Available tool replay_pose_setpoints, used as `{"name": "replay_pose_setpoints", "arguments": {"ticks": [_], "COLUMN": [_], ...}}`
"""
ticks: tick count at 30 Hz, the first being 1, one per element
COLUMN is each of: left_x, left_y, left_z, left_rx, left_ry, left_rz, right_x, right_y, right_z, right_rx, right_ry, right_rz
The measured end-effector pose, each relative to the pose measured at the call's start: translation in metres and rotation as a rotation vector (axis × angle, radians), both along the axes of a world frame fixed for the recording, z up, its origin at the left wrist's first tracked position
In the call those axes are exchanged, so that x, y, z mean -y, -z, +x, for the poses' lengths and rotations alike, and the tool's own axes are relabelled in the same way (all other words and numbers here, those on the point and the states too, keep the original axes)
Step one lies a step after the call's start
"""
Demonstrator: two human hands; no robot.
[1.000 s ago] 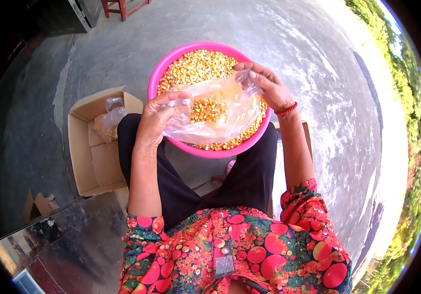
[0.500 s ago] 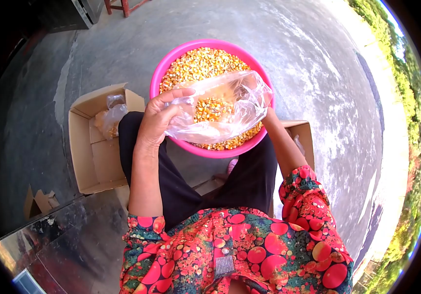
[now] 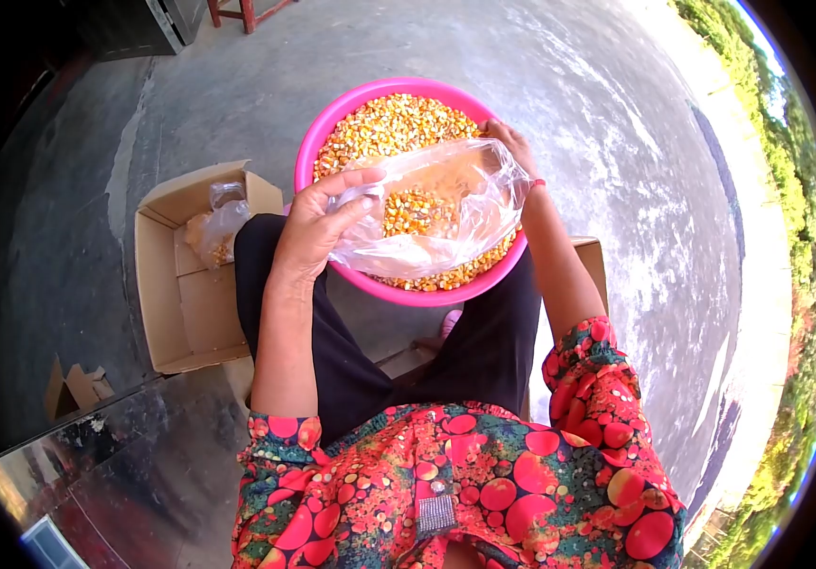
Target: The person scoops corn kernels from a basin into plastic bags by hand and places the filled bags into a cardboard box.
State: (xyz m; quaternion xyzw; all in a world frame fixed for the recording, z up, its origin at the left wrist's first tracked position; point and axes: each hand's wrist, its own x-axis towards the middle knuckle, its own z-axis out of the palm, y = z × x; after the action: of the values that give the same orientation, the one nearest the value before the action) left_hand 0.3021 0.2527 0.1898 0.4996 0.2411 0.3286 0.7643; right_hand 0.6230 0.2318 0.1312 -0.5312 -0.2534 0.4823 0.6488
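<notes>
My left hand (image 3: 313, 223) pinches the left edge of a clear plastic bag (image 3: 436, 248), thumb on the near side. The bag lies tilted over a pink basin (image 3: 311, 152), its mouth spread wide. Corn kernels (image 3: 416, 211) sit in a small heap inside it. More loose corn kernels (image 3: 389, 123) fill the basin. My right hand (image 3: 514, 150) is beyond the bag's right side, over the basin's right rim. Its fingers bend down toward the kernels and are partly hidden, so their grip does not show. A red band circles that wrist.
A cardboard box (image 3: 166, 294) stands at my left with a tied plastic bag (image 3: 223, 232) of kernels in it. Another box (image 3: 591, 254) shows by my right knee. The basin rests between my knees. A red stool (image 3: 250, 14) stands far back on the concrete floor.
My right hand has come out from behind the bag's right edge and moved up and outward to the basin's rim. My left hand keeps its pinch on the bag.
</notes>
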Motion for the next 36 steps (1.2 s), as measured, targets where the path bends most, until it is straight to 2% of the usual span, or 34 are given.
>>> {"name": "replay_pose_setpoints", "arguments": {"ticks": [2,4,5,10,16,17,20,24,28,31,34,36], "left_x": [0.000,0.001,0.001,0.002,0.002,0.002,0.002,0.003,0.002,0.001,0.004,0.004], "left_y": [0.001,0.001,0.001,-0.003,0.000,0.000,-0.001,-0.003,-0.003,-0.003,-0.002,-0.005], "left_z": [0.001,0.003,0.003,0.003,0.001,0.001,0.002,0.003,0.001,-0.001,0.002,0.001], "left_rx": [-0.013,-0.007,-0.006,-0.042,-0.011,-0.011,0.000,0.003,-0.030,-0.071,-0.015,-0.030], "left_ry": [0.006,-0.004,-0.004,0.018,0.002,0.001,-0.015,-0.005,0.023,0.055,0.041,0.050], "left_rz": [0.004,0.005,0.005,-0.002,0.009,0.008,0.033,0.023,0.025,0.016,0.006,-0.006], "right_x": [-0.003,0.003,0.004,0.017,0.024,0.029,0.032,0.033,0.027,0.011,0.005,0.006], "right_y": [-0.043,-0.088,-0.110,-0.164,-0.125,-0.122,-0.115,-0.121,-0.131,-0.098,-0.050,-0.022], "right_z": [-0.005,-0.015,-0.026,-0.089,-0.134,-0.134,-0.136,-0.128,-0.094,-0.046,-0.021,-0.016], "right_rx": [0.091,-0.079,-0.054,0.053,0.388,0.495,0.699,0.650,0.559,0.639,0.612,0.434], "right_ry": [0.081,-0.064,-0.050,-0.203,-0.364,-0.405,-0.499,-0.529,-0.287,-0.169,-0.057,-0.068], "right_rz": [0.051,0.157,0.208,0.339,0.230,0.129,0.178,0.205,0.168,0.214,0.114,0.005]}}
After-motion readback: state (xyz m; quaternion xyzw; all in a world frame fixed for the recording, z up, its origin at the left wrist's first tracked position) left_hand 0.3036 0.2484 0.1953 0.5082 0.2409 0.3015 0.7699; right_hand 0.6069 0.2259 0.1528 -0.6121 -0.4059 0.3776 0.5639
